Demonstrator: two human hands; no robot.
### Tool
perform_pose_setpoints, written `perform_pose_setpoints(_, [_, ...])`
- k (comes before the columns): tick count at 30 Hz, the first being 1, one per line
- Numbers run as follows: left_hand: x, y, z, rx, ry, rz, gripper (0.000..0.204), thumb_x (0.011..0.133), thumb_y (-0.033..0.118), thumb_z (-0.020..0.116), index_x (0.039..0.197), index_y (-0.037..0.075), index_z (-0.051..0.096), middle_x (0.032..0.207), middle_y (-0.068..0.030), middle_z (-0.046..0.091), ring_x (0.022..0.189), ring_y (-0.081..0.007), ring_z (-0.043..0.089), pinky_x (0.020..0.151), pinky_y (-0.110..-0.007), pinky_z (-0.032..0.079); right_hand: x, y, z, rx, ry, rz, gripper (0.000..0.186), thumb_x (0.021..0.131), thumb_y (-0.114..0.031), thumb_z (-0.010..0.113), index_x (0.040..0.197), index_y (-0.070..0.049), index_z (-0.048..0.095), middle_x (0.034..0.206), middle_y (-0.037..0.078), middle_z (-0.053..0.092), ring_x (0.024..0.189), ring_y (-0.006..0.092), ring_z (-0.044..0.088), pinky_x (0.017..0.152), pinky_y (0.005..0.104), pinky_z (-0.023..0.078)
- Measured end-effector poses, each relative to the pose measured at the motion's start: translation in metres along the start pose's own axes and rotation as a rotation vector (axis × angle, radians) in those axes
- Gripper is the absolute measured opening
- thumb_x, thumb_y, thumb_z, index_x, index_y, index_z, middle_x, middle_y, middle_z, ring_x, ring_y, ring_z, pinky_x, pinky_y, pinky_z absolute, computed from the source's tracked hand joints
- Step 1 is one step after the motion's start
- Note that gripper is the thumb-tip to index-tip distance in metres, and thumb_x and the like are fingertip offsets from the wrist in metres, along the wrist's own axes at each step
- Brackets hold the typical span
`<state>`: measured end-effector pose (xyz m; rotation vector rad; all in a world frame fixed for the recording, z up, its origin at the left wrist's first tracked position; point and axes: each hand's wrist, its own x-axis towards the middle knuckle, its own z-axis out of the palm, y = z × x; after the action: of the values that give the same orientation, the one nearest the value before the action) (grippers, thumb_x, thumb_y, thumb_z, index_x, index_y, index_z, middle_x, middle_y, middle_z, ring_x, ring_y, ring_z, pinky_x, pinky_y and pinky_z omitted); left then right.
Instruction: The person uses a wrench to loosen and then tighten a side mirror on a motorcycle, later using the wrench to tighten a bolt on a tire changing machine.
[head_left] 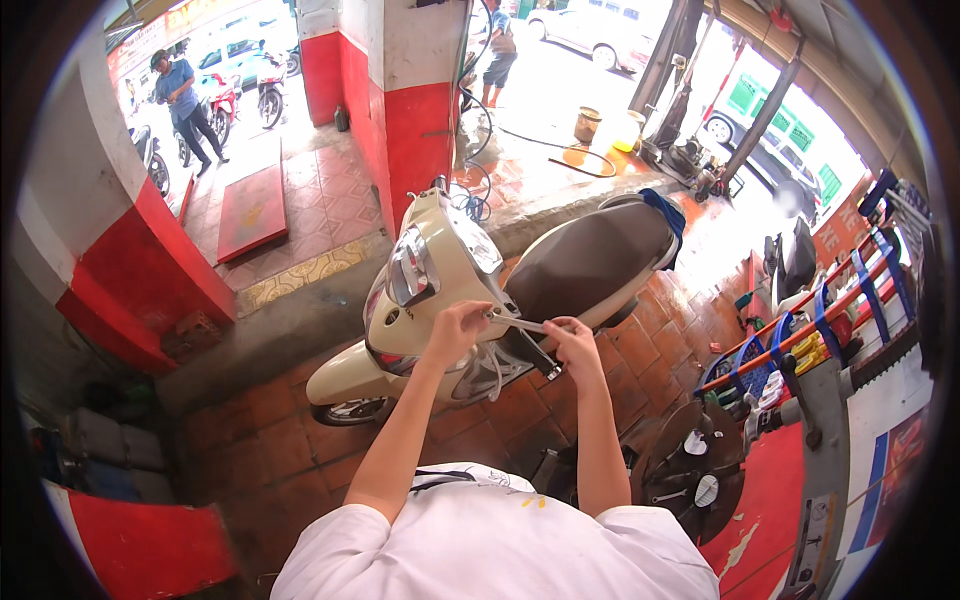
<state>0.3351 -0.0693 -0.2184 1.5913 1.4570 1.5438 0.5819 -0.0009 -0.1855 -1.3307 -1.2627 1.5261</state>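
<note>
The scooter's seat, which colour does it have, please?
The seat is dark greyish brown; see it in the head view.

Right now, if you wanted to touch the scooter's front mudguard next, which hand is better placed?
Probably the left hand: it is nearer the cream front mudguard, while the right hand is over toward the brown seat. Both hold the thin silver tool, so neither is free.

Street (545, 95) is glaring bright outside. Red-white pillar (425, 140) is standing by concrete step (320, 312). Brown-tiled floor (655, 345) is stretching below, darkening toward left.
</note>
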Motion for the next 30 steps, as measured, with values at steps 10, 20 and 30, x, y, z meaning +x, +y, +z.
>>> perform_pose_setpoints(10, [0.002,0.015,0.009,0.047,0.091,-0.038,0.039,0.076,0.022,0.088,0.106,0.001,0.074,0.085,-0.0080,0.074,0.076,-0.0125,0.069,0.072,-0.029,0.055,0.179,-0.024,0.072,-0.569,0.056,-0.334,0.060,0.088,-0.025,0.070,0.135,0.008,0.050,0.113,0.027,0.069,0.105,0.0331,0.070,0.083,0.0406,0.056])
perform_pose_setpoints(20, [0.001,0.003,-0.011,-0.071,0.080,-0.185,0.033,0.077,0.021,0.087,0.096,-0.001,0.072,0.082,-0.0097,0.075,0.076,-0.0144,0.071,0.073,-0.031,0.056,0.091,-0.038,0.189,-0.905,0.028,-0.849,0.045,0.083,-0.010,0.060,0.124,0.007,0.055,0.094,0.028,0.070,0.094,0.0466,0.068,0.087,0.0465,0.054])
perform_pose_setpoints(30, [0.010,-0.040,-0.119,-0.272,-0.040,-0.287,0.027,0.083,0.007,0.079,0.107,0.001,0.069,0.091,-0.0082,0.072,0.081,-0.0129,0.069,0.072,-0.029,0.056,-0.043,0.002,0.179,-0.747,-0.122,-0.894,0.015,0.087,-0.014,0.068,0.091,-0.002,0.059,0.078,0.020,0.066,0.081,0.0361,0.068,0.078,0.0442,0.053])
